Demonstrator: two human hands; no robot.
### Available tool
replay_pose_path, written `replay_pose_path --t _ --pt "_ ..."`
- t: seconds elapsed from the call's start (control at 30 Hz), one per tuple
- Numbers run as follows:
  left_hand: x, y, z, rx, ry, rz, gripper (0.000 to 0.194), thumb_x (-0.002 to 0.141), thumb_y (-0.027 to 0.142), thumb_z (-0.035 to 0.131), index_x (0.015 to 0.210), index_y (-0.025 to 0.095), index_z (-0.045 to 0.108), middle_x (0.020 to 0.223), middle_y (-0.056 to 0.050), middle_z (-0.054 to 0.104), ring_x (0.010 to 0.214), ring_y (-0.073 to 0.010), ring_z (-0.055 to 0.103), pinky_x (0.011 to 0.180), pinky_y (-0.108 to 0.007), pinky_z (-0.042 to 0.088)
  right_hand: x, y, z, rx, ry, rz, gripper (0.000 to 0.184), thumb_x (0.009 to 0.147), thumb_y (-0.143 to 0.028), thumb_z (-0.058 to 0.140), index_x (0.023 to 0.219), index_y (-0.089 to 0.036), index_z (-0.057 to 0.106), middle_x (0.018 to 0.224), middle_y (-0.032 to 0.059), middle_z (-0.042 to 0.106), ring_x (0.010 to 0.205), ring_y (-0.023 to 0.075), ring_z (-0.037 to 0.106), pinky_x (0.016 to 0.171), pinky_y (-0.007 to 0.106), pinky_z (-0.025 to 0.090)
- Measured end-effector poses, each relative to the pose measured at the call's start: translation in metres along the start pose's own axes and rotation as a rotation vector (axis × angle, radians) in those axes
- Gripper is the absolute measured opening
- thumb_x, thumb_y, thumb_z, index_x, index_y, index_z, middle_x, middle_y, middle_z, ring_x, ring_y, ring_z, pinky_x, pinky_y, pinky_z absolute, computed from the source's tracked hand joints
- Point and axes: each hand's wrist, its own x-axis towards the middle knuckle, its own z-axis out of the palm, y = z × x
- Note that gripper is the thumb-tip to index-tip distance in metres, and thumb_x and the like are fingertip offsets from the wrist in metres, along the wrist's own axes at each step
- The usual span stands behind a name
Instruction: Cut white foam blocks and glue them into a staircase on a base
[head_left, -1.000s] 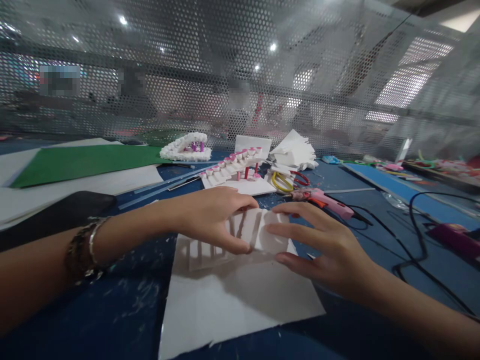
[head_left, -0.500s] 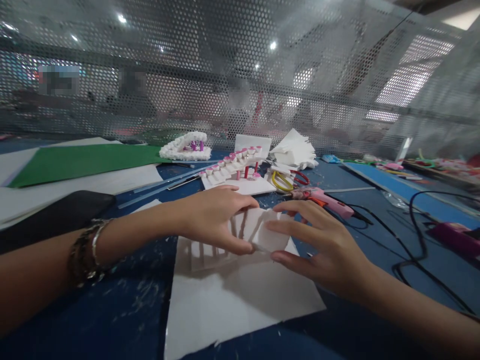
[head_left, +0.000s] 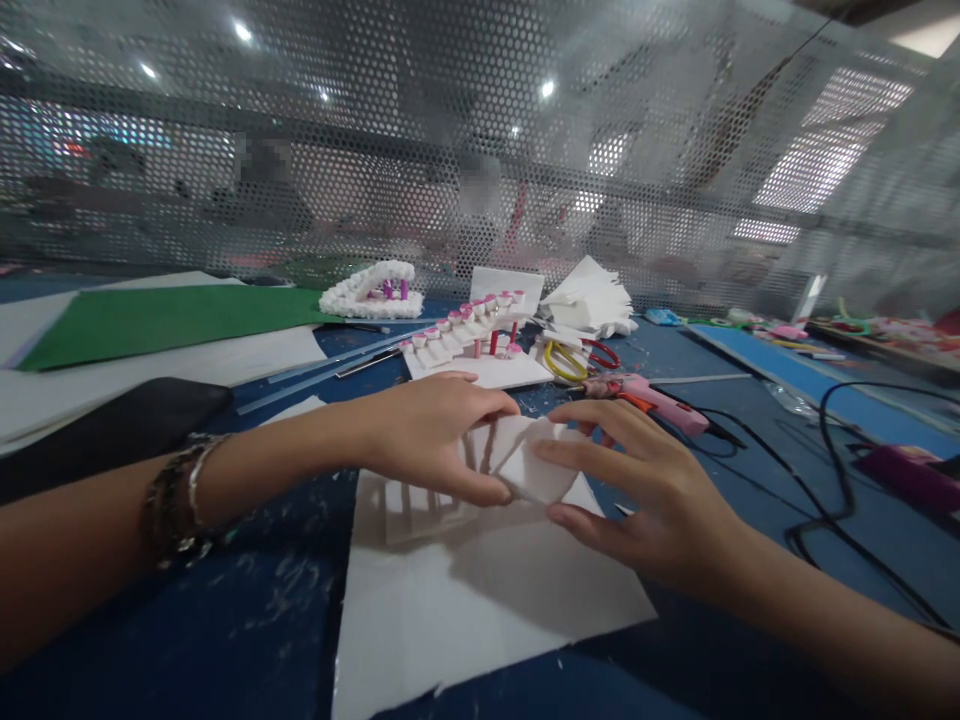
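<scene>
A small white stepped model [head_left: 427, 505], like a little staircase, stands on a white board [head_left: 480, 620] in front of me. My left hand [head_left: 431, 440] is closed around its upper part, thumb on the near side and fingers over the far side. At the model's right end is a smooth white piece [head_left: 536, 465]. My right hand [head_left: 637, 470] curves around that piece, with the index fingertip on its face and the thumb close to its lower edge. The left fingers hide part of the steps.
Behind my hands are a finished-looking staircase model [head_left: 469, 325] with pink-topped steps, a fluffy white model [head_left: 367, 295], scissors [head_left: 566, 360] and a pink glue gun [head_left: 660, 400]. Black cable [head_left: 840, 500] runs along the right. A black case [head_left: 127, 430] and green sheet [head_left: 172, 325] lie left.
Both hands keep nearly the same hold on the model. The white board and model appear shifted very slightly to the right.
</scene>
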Motion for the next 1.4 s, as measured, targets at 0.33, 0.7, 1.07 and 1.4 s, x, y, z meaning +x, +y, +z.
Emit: replay_pose_path --t 0.33,0.7,1.07,1.4 --pt "-0.001 -0.001 0.002 0.025 -0.014 -0.008 0.051 0.07 0.049 0.054 0.111 0.018 0.05 0.109 -0.006 0.057 0.106 -0.0263 0.045 0.088 -0.034 0.033 -0.001 0.0 0.0 0.014 -0.031 0.013 0.024 0.079 -0.033 0.051 0.097 -0.019 0.06 0.099 0.0116 0.059 0.09 0.0208 0.056 0.075 0.038 0.047" --pt "-0.001 0.0 0.001 0.031 0.0 0.007 0.048 0.07 0.048 0.054 0.109 0.019 0.051 0.108 -0.004 0.059 0.105 -0.0266 0.047 0.091 -0.034 0.03 -0.001 0.0 0.001 0.027 -0.031 0.019 0.024 0.079 -0.033 0.053 0.095 -0.018 0.06 0.098 0.0117 0.057 0.087 0.0202 0.054 0.073 0.037 0.046" --pt "0.001 -0.003 0.004 -0.026 -0.001 0.034 0.047 0.071 0.044 0.056 0.11 0.017 0.051 0.108 -0.005 0.06 0.105 -0.0259 0.049 0.087 -0.032 0.034 -0.002 0.0 0.002 0.023 -0.047 0.036 0.023 0.079 -0.034 0.052 0.093 -0.018 0.06 0.096 0.0107 0.057 0.083 0.0187 0.053 0.071 0.035 0.046" --pt "0.002 -0.012 0.009 -0.203 -0.051 0.038 0.049 0.07 0.042 0.059 0.112 0.019 0.05 0.112 -0.004 0.056 0.104 -0.0238 0.048 0.076 -0.024 0.039 -0.006 0.001 0.002 0.056 -0.062 0.034 0.024 0.078 -0.035 0.053 0.095 -0.018 0.06 0.097 0.0106 0.057 0.083 0.0185 0.054 0.072 0.034 0.046"
